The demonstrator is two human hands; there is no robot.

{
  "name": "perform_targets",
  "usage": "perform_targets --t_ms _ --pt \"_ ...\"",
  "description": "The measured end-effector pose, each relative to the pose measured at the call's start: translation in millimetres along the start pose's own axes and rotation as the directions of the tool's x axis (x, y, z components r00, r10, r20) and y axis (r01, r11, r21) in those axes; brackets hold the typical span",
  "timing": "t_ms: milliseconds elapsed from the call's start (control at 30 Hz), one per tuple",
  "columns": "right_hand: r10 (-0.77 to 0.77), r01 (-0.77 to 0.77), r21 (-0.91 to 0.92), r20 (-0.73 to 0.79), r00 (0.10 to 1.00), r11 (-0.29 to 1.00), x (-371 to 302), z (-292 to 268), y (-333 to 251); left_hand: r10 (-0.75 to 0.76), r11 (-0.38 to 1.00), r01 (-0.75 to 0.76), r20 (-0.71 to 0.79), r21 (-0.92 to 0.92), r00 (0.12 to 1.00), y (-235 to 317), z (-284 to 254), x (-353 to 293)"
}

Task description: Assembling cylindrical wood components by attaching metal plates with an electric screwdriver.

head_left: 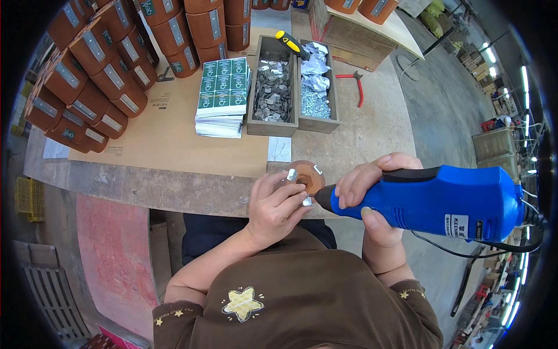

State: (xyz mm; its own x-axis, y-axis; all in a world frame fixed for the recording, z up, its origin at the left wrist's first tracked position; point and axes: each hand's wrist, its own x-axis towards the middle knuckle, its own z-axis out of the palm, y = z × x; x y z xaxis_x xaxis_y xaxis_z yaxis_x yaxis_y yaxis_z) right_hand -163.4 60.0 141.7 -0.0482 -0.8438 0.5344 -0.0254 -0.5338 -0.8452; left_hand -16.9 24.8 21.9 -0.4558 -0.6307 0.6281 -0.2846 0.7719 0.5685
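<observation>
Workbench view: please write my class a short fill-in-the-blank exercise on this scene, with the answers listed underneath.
1. The right hand grips a power tool whose housing is mostly ____ in colour.
2. The pliers on the workbench have ____ handles.
3. The stack of green-and-white sheets lies to the ____ of the two wooden boxes.
4. The yellow shape on the brown shirt is a ____.

Missing words: blue; red; left; star.
</observation>
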Motion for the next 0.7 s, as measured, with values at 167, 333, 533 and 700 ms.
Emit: perform_targets --t_ms 167,333,533,700 --pt "-0.017 0.017 0.011 0.015 1.0 1.0 0 0 1 -0.03 1.0 0.03 0.034 -0.005 0.999 0 0 -1" --pt "-0.061 0.057 0.04 0.108 0.992 0.998 -1 -5 2 -0.074 0.997 0.075 0.074 -0.011 0.994 7 -6 7" --pt "-0.035 0.029 0.104 0.062 0.997 0.994 -6 -3 1 -0.121 0.993 0.121 0.045 -0.002 0.992 11 -1 9" --pt "-0.03 0.026 0.089 0.042 0.999 0.996 -7 -4 1 -0.111 0.993 0.11 -0.009 -0.038 0.994 4 7 5"
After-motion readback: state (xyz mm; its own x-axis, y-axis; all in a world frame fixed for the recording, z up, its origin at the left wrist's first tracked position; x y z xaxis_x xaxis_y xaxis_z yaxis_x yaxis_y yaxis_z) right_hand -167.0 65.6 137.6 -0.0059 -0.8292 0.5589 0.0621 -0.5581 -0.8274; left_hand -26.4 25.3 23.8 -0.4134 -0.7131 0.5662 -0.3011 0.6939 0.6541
